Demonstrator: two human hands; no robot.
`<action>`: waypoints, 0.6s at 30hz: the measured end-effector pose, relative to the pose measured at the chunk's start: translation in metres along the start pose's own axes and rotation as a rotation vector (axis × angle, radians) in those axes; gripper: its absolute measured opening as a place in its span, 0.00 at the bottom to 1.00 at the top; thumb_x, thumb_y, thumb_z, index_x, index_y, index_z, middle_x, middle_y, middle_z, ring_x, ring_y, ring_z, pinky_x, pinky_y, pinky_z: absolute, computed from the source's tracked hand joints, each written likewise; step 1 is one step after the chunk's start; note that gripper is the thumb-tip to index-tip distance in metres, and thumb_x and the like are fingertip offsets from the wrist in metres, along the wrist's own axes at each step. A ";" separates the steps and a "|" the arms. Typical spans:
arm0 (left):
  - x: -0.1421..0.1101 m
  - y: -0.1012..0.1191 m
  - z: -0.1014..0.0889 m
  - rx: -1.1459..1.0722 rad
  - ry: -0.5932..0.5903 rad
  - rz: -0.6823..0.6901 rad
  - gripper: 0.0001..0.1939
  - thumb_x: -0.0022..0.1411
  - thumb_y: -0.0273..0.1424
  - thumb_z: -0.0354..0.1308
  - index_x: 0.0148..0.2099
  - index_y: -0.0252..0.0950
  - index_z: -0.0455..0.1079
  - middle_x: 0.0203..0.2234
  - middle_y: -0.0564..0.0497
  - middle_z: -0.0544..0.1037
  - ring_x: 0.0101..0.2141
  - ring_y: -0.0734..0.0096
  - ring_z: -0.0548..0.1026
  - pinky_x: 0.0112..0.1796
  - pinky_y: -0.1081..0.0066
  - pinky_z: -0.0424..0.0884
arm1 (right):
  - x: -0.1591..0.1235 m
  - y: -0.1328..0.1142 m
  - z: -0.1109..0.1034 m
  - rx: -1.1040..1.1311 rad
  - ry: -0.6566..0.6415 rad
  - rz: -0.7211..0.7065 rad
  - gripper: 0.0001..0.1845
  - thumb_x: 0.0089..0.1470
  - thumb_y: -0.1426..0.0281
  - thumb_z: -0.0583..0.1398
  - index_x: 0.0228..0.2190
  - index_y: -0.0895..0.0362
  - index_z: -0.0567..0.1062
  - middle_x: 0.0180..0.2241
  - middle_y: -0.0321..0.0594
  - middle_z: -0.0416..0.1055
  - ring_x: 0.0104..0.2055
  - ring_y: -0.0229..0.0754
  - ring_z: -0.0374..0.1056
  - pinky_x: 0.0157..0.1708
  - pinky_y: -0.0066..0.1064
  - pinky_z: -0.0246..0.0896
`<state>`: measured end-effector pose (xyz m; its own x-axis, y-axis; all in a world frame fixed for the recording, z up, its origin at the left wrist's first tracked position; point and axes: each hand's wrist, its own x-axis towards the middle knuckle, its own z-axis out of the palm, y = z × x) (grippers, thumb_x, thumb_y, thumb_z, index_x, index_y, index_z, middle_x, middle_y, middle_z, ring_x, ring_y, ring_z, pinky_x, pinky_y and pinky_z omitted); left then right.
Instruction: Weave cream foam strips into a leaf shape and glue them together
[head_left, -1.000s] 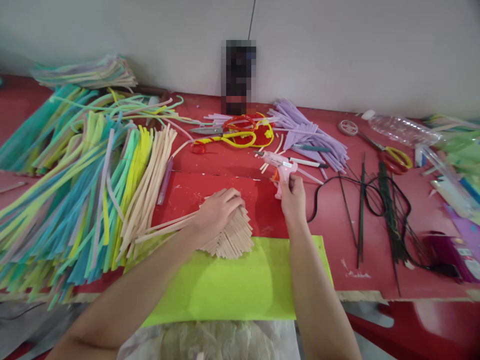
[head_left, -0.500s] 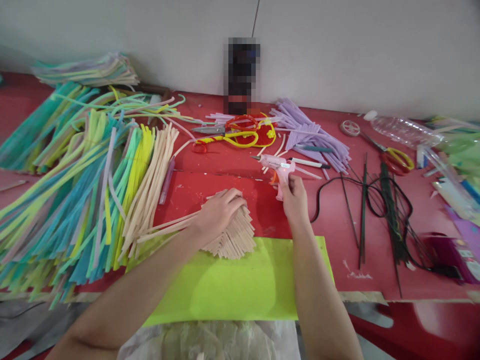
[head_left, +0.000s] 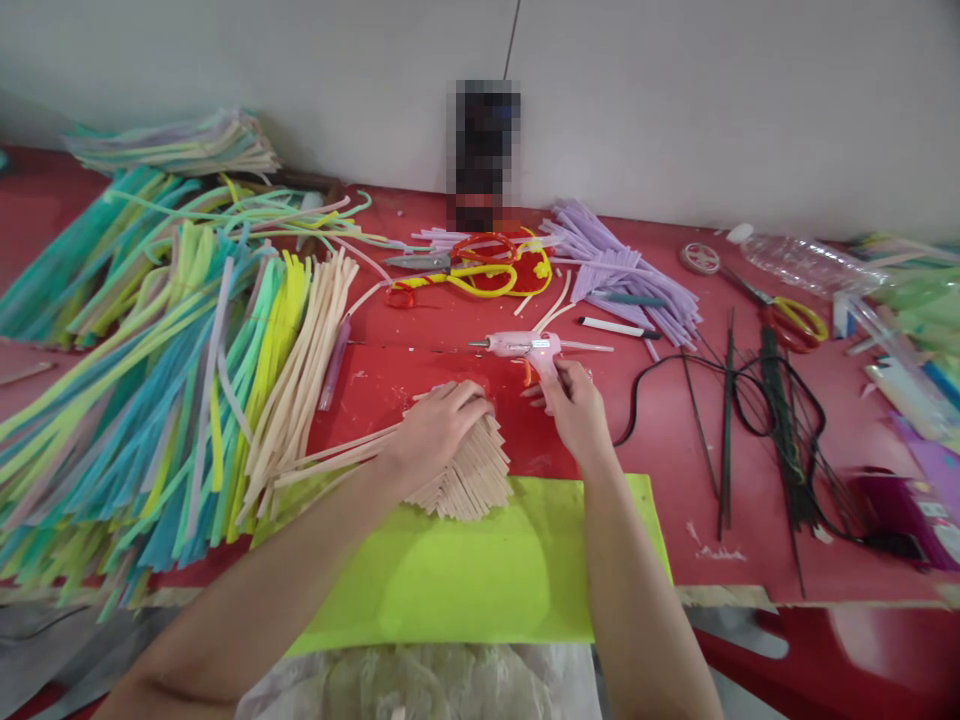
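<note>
My right hand [head_left: 579, 408] is wrapped round the handle of a pink hot glue gun [head_left: 517, 345], whose metal nozzle points left above the red table. A clear glue stick [head_left: 589, 347] juts from the gun's back end. Over the top of a beige woven pipe-cleaner piece [head_left: 469, 475] lies my left hand [head_left: 442, 415], its fingers curled on the piece's upper part and hiding it. The piece has slanting ribs and rests partly on a yellow-green mat [head_left: 480, 585]. Loose beige pipe cleaners [head_left: 337, 455] trail left from under that hand.
Bundles of coloured pipe cleaners [head_left: 172, 400] cover the left side. Behind lie yellow-handled scissors [head_left: 480, 275], purple pipe cleaners [head_left: 622, 265] and a marker [head_left: 619, 328]. To the right are a black cord [head_left: 637, 385], green stems [head_left: 780, 430], red-and-yellow-handled scissors [head_left: 795, 322] and a plastic bottle [head_left: 814, 262].
My right hand has brought the glue gun left and slightly down, nearer the beige piece, and its nozzle now points more level. My left hand stays in place on the piece.
</note>
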<state>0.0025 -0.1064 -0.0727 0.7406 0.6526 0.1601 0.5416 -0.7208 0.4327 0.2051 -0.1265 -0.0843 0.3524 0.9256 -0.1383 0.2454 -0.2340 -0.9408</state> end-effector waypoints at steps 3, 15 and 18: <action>-0.001 0.000 0.001 0.033 -0.004 0.010 0.13 0.66 0.22 0.46 0.49 0.37 0.67 0.45 0.48 0.71 0.42 0.66 0.70 0.43 0.64 0.69 | 0.002 0.002 -0.003 -0.004 0.067 -0.019 0.20 0.51 0.50 0.58 0.37 0.53 0.69 0.22 0.33 0.70 0.22 0.38 0.68 0.22 0.30 0.62; -0.002 -0.002 0.002 0.014 0.006 0.014 0.13 0.66 0.22 0.46 0.50 0.36 0.66 0.46 0.48 0.70 0.42 0.66 0.70 0.43 0.64 0.70 | 0.018 0.013 -0.049 0.343 0.341 -0.002 0.20 0.46 0.51 0.61 0.29 0.52 0.62 0.23 0.34 0.71 0.25 0.42 0.72 0.26 0.36 0.70; -0.003 -0.002 0.003 -0.012 -0.008 0.000 0.13 0.67 0.23 0.46 0.50 0.37 0.66 0.46 0.48 0.70 0.43 0.65 0.70 0.43 0.63 0.70 | 0.021 0.016 -0.039 0.376 0.264 0.028 0.20 0.43 0.53 0.63 0.28 0.52 0.61 0.25 0.36 0.74 0.29 0.44 0.75 0.32 0.39 0.72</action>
<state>0.0004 -0.1070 -0.0768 0.7441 0.6503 0.1528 0.5365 -0.7180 0.4434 0.2516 -0.1220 -0.0908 0.5839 0.8018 -0.1275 -0.0948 -0.0886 -0.9915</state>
